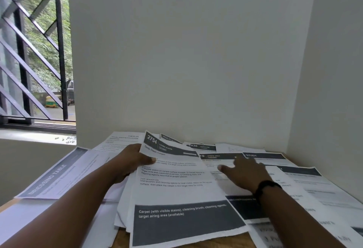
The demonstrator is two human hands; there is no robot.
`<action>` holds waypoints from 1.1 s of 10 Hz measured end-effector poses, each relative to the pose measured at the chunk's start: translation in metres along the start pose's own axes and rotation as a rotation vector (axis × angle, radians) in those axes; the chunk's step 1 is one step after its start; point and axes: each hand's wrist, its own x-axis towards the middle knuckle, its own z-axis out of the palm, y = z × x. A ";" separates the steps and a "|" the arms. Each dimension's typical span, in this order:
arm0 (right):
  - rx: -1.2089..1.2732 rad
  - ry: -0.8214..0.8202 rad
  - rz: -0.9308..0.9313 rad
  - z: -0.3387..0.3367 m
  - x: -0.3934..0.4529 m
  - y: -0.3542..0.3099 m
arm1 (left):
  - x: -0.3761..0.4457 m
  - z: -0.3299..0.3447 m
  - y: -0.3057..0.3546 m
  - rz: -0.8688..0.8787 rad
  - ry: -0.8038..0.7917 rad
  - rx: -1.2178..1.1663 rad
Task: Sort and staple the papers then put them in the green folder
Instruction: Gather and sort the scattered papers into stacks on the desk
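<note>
On the table (121, 238), left hand (133, 161) pinches one sheet (176, 189); right hand (243, 171) spread on scattered papers (306, 185).

Printed papers (294, 181) are spread in overlapping layers across a wooden table (121, 238). A sheet headed "2754 Living Room, Deep Clean Carpet" (176, 185) is tilted on top, at the table's middle. A "Dressing Table" sheet (57, 175) lies at the table's left edge.

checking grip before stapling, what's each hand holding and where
Left hand grips the Deep Clean Carpet sheet by its left edge; right hand holds nothing.
</note>
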 end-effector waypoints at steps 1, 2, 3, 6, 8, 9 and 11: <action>-0.077 -0.130 0.226 -0.008 0.011 0.033 | 0.003 -0.001 -0.004 0.017 0.015 -0.027; 0.000 -0.186 0.254 -0.013 0.014 0.045 | 0.004 -0.002 -0.005 0.039 0.035 -0.066; 0.054 -0.192 0.259 -0.019 0.010 0.048 | 0.003 -0.001 -0.004 0.048 0.067 -0.091; 0.217 0.191 0.188 -0.037 0.011 0.052 | 0.002 -0.001 -0.002 -0.006 0.089 -0.056; 0.807 0.899 0.132 -0.054 0.000 0.038 | 0.003 0.001 -0.002 -0.041 0.148 0.005; 1.130 0.972 0.240 -0.055 0.007 0.040 | 0.002 0.001 0.001 -0.059 0.106 0.007; 0.861 -0.070 0.150 -0.032 0.004 0.029 | 0.001 0.002 0.001 -0.069 0.134 -0.008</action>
